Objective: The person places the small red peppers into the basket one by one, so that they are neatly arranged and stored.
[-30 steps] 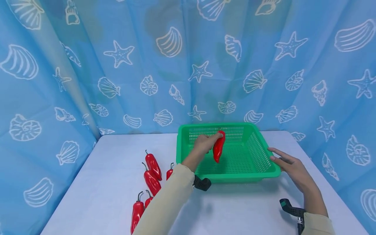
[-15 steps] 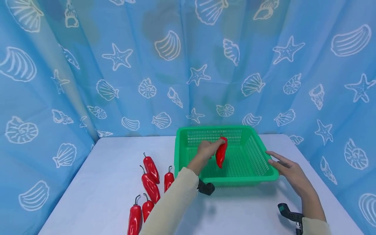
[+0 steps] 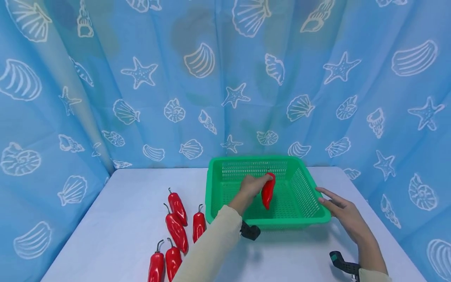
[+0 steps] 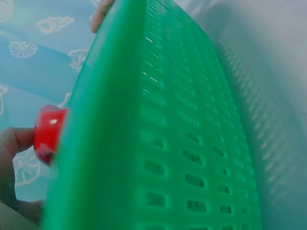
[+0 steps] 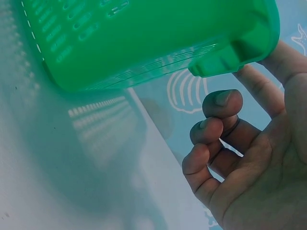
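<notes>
My left hand [image 3: 251,187] pinches a red chili pepper [image 3: 268,192] near its top, with the tip pointing down. They are over the inside of a green plastic basket [image 3: 282,222] with slotted walls. In the left wrist view, the basket rim partly hides the pepper [image 4: 48,129]. My right hand [image 3: 347,215] is at the basket's right side, thumb and index finger at its rim. In the right wrist view, that hand's [image 5: 259,153] other fingers are bent and away from the basket. My left forearm hides part of the table.
Several red chili peppers [image 3: 176,232] with dark stems lie on the white table [image 3: 105,227] left of the basket. A blue curtain [image 3: 158,78] with white shell and starfish prints stands behind and at both sides. Black cameras [image 3: 251,232] are strapped to both wrists.
The left hand has carried the chili pepper a little to the right over the basket. The right hand stays at the rim. The whole scene sits lower in the head view.
</notes>
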`<control>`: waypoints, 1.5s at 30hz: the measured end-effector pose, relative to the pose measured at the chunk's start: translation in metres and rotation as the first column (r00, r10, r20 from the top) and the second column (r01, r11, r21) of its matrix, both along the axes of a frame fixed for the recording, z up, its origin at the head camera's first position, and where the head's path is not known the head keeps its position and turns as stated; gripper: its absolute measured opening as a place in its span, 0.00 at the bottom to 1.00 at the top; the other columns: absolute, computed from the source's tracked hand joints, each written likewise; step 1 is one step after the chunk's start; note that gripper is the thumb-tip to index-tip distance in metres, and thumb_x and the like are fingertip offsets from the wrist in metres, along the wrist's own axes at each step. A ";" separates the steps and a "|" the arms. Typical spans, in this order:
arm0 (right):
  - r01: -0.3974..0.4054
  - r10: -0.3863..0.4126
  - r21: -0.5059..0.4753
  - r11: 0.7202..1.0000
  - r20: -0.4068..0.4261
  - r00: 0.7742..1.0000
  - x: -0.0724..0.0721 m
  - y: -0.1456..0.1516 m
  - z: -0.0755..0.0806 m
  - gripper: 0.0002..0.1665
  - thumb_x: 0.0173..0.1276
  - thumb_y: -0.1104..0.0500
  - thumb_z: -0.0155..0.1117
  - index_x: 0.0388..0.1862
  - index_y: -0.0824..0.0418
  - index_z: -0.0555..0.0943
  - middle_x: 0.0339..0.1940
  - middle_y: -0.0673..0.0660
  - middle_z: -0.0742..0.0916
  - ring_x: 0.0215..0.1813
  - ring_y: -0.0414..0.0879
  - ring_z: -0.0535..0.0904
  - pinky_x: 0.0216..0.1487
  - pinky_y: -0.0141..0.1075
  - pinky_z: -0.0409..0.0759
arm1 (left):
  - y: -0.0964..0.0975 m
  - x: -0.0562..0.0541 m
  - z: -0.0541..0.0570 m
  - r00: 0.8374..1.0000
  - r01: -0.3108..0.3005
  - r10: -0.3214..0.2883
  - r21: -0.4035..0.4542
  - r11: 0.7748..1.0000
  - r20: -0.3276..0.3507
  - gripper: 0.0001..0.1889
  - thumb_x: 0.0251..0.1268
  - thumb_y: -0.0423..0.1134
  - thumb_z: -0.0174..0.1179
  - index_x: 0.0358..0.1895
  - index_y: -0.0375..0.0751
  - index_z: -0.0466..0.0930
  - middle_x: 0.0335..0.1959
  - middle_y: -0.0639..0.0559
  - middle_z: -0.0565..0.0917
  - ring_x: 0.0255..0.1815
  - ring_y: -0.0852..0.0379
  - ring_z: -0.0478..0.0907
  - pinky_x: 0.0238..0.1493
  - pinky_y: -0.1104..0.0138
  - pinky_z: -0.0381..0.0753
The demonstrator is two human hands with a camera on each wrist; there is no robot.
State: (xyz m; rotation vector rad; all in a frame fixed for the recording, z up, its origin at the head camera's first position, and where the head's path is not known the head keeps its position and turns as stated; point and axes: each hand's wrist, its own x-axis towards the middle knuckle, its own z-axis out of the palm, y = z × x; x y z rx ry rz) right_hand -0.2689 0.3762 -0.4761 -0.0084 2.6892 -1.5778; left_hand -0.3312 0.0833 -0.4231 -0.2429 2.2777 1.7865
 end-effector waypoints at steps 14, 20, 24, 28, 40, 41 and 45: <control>0.017 -0.017 0.003 1.000 0.012 1.000 0.004 -0.003 -0.002 0.39 0.74 0.34 0.54 0.79 0.45 0.63 0.67 0.65 0.75 0.55 0.45 0.78 0.60 0.60 0.71 | 0.013 0.000 -0.012 0.996 -0.007 0.008 -0.007 1.000 0.089 0.22 0.59 0.55 0.66 0.38 0.38 0.75 0.29 0.50 0.72 0.34 0.52 0.67 0.33 0.61 0.67; 0.017 -0.016 -0.013 1.000 0.024 1.000 0.005 -0.005 -0.001 0.39 0.74 0.35 0.54 0.79 0.46 0.63 0.68 0.66 0.75 0.53 0.42 0.79 0.60 0.59 0.72 | 0.025 0.000 -0.012 0.996 -0.009 0.007 0.023 1.000 0.089 0.25 0.58 0.53 0.66 0.45 0.35 0.73 0.35 0.47 0.75 0.39 0.50 0.69 0.47 0.53 0.76; 0.013 -0.012 -0.018 1.000 0.023 1.000 0.003 -0.005 0.000 0.39 0.74 0.35 0.54 0.79 0.46 0.62 0.70 0.66 0.73 0.55 0.44 0.78 0.60 0.61 0.71 | 0.033 0.000 -0.009 0.995 -0.020 0.018 0.029 0.999 0.098 0.26 0.57 0.52 0.67 0.48 0.34 0.74 0.36 0.47 0.75 0.39 0.50 0.70 0.47 0.54 0.75; 0.015 -0.015 -0.014 1.000 0.023 1.000 0.001 -0.003 0.000 0.38 0.74 0.36 0.54 0.79 0.45 0.62 0.69 0.65 0.74 0.55 0.45 0.78 0.60 0.63 0.69 | 0.041 -0.001 -0.005 0.994 -0.024 0.022 0.014 1.000 0.109 0.22 0.58 0.50 0.67 0.44 0.35 0.75 0.36 0.48 0.76 0.39 0.49 0.72 0.47 0.55 0.76; 0.030 -0.030 -0.006 1.000 0.030 0.999 0.000 -0.003 0.003 0.40 0.73 0.34 0.55 0.79 0.45 0.63 0.69 0.66 0.74 0.58 0.51 0.77 0.60 0.63 0.68 | 0.065 -0.007 -0.016 0.989 -0.043 0.040 0.020 0.999 0.140 0.18 0.59 0.46 0.68 0.42 0.35 0.76 0.35 0.48 0.77 0.46 0.46 0.76 0.53 0.53 0.78; 0.030 -0.030 -0.010 0.999 0.031 0.999 0.000 -0.003 0.003 0.40 0.73 0.34 0.55 0.79 0.45 0.63 0.70 0.66 0.73 0.59 0.53 0.76 0.61 0.63 0.68 | 0.065 -0.006 -0.017 0.989 -0.039 0.037 0.011 0.999 0.141 0.18 0.59 0.45 0.68 0.42 0.34 0.76 0.35 0.48 0.77 0.45 0.46 0.75 0.53 0.52 0.78; 0.038 -0.038 -0.015 0.999 0.041 0.998 -0.002 -0.004 0.002 0.42 0.71 0.33 0.56 0.79 0.45 0.63 0.73 0.65 0.71 0.64 0.59 0.73 0.62 0.64 0.66 | 0.063 -0.005 -0.021 0.992 -0.023 0.024 -0.009 1.000 0.127 0.19 0.61 0.42 0.67 0.47 0.31 0.76 0.37 0.47 0.77 0.42 0.49 0.72 0.52 0.51 0.77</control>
